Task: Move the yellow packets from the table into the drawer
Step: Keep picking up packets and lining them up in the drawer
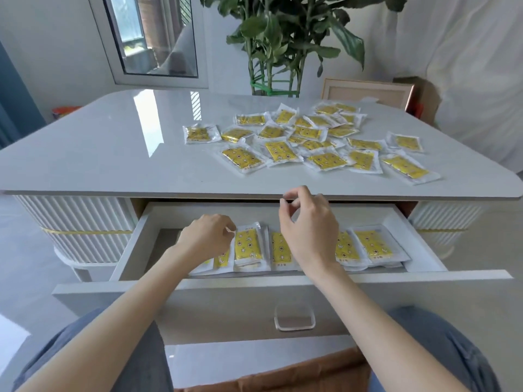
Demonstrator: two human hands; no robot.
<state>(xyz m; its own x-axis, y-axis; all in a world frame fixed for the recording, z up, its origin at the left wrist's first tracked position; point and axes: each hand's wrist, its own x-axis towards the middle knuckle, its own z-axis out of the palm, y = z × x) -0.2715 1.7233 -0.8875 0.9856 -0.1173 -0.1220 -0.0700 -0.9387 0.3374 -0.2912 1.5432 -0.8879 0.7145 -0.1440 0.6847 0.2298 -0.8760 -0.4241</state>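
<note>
Several yellow packets point(308, 137) in clear wrappers lie scattered over the right half of the grey table top point(113, 154). Below its front edge the white drawer point(254, 281) stands pulled out, with a row of yellow packets point(248, 244) lying flat inside. My left hand point(205, 237) rests in the drawer's left part, fingers curled on the edge of a packet there. Raised above the drawer's middle, just under the table edge, my right hand point(307, 224) has its fingers loosely apart and nothing in it.
A clear handle point(294, 318) sits on the drawer front. Behind the table stand a tall green plant point(283, 38), a wooden picture frame point(368, 91) and a window point(152, 38). White draped cloth hangs at the right. My knees in blue trousers flank the drawer.
</note>
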